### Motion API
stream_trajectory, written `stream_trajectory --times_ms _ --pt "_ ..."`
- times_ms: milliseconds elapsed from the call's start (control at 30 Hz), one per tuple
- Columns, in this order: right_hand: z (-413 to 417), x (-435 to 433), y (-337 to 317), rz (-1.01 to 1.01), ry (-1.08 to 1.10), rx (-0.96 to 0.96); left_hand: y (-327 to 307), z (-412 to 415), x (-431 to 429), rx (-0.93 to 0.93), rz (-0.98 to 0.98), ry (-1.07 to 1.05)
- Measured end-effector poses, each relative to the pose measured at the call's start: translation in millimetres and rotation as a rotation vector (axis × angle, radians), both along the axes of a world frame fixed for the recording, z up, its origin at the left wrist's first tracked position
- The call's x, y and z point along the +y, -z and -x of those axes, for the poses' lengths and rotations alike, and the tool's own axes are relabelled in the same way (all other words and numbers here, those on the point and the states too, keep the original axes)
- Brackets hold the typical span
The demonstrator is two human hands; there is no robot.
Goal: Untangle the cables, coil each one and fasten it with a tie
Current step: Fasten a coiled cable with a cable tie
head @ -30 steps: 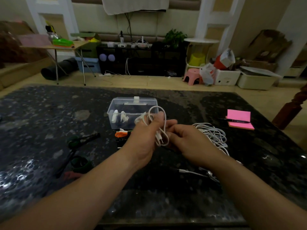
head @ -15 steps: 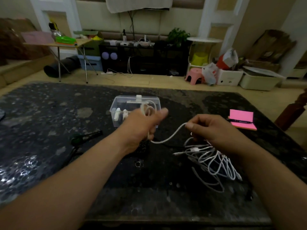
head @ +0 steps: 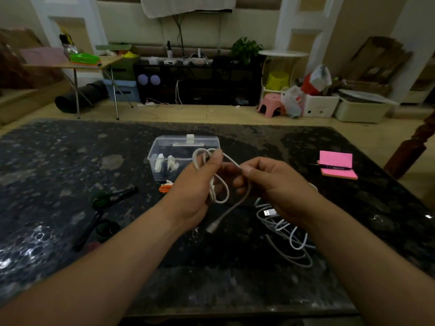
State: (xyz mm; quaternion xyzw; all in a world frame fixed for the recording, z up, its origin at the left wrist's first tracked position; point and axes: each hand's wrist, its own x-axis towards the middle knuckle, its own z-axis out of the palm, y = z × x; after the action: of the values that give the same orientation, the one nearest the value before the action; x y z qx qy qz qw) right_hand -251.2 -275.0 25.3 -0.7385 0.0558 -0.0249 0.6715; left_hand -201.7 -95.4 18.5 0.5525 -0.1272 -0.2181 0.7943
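My left hand grips a small coil of white cable above the dark stone table. Loops stick out above and below its fingers. My right hand pinches the same cable close to the left thumb, and the free end with its plug hangs down between the hands. A loose tangle of white cables lies on the table under my right wrist. A clear plastic box with small white ties inside stands just beyond the hands.
Black and green scissors-like tools lie left of the hands, and an orange item sits by the box. A pink notepad with a pen lies at the right. The table's near edge runs below my forearms.
My right hand has come back toward the left hand, bringing the stretched cable into another loop. The free end now dangles between the hands. The tangle stays on the table.
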Motion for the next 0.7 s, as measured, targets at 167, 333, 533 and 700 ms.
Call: stream_trajectory --times_ms 167,333,533,700 --pt "3 20 18 0.086 -0.125 0.051 -5 1 -4 0.087 0.101 -0.084" --pt "13 43 17 -0.289 -0.285 0.507 -15 -1 5 0.084 0.137 -0.076" --pt "10 62 28 -0.524 -0.159 0.362 -20 7 5 -0.010 -0.030 -0.117" --pt "6 62 31 -0.296 0.000 0.169 -10 6 11 -0.185 -0.337 -0.128"
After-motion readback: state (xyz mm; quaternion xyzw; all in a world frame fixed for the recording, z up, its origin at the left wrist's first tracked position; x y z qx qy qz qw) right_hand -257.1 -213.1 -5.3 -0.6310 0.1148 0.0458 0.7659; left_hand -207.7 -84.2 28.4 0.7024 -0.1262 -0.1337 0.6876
